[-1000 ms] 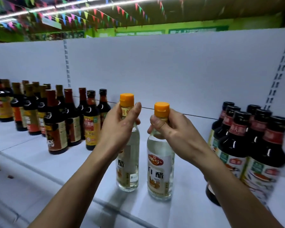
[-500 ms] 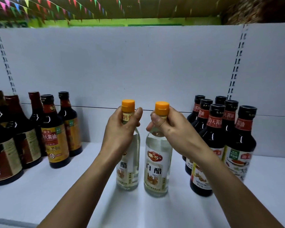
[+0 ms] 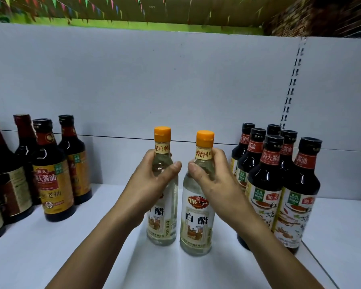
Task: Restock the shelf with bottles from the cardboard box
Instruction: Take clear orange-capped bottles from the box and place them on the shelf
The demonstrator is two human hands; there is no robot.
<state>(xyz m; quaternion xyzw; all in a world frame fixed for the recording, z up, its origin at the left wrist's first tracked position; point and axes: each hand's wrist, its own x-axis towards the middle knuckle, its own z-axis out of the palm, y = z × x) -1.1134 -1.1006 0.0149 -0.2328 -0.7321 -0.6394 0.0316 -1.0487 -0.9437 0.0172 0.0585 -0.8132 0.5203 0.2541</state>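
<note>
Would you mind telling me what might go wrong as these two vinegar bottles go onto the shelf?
The right hand sits close to the black-capped soy bottles; withdrawing could knock one. Both clear bottles are gripped only at the necks, the other by the left hand, so they might tip on release.

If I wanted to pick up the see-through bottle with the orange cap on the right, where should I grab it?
Probably best at the narrow neck and shoulder, just under the orange cap, coming from the front. The clear bottle on the right stands upright, and its neck is the thin part a hand can close around. That is where the right hand holds it. The dark bottles crowd its right side, so reaching in from there looks awkward.
</note>
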